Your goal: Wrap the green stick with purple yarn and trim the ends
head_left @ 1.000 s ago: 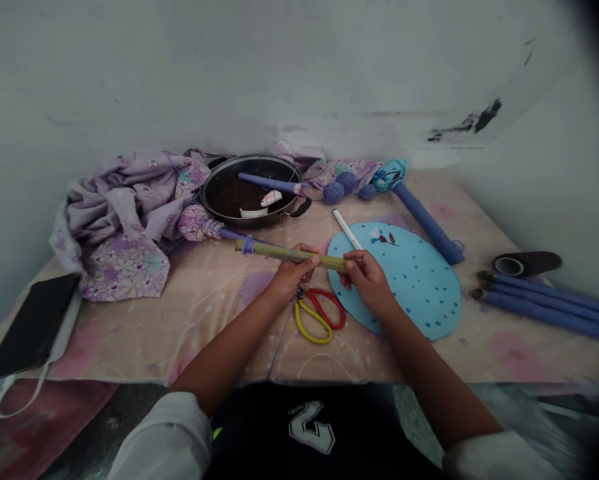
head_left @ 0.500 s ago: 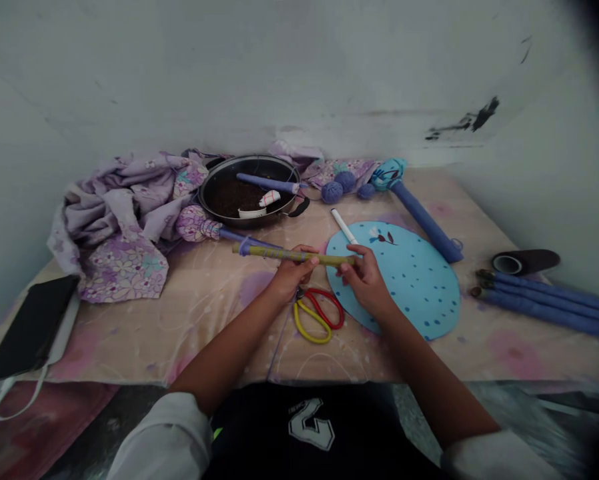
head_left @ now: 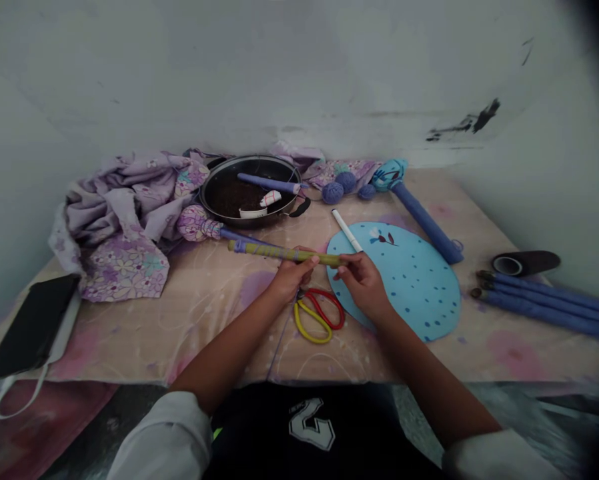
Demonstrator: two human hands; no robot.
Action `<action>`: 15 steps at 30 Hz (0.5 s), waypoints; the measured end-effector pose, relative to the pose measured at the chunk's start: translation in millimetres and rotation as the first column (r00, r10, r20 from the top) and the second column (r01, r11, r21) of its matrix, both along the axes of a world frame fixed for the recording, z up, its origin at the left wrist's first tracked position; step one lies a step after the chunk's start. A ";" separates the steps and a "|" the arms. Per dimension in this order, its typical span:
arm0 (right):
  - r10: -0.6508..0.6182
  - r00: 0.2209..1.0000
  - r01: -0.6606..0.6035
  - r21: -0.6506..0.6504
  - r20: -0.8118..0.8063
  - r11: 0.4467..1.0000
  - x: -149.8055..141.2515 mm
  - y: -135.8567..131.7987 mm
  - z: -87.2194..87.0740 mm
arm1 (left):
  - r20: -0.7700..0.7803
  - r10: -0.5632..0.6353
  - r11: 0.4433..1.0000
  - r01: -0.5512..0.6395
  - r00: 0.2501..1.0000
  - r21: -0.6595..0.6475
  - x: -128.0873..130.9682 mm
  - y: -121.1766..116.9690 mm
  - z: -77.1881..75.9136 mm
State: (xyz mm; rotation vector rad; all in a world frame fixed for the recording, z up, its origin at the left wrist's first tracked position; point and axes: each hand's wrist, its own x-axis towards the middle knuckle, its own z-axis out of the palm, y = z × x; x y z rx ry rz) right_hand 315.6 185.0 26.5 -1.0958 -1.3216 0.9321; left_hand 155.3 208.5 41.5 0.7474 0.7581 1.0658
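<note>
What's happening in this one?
A person grips a greenish stick, partly wound with what looks like purple yarn, with left hand and right hand. Most of its right part is unwrapped. Scissors lie on the table near the left hand, beside a light-blue spotted piece.

Home craft corner: yarn balls, scissors, floral cloth.

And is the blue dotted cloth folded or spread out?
Spread out: the blue dotted cloth lies flat on the table, its wide, rounded outline showing.
</note>
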 end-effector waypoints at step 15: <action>0.109 0.994 -0.111 -0.280 -0.022 0.954 -6.1 -5.3 4.9 | 0.012 0.016 0.999 -0.016 1.000 -0.032 -1.4 0.2 4.1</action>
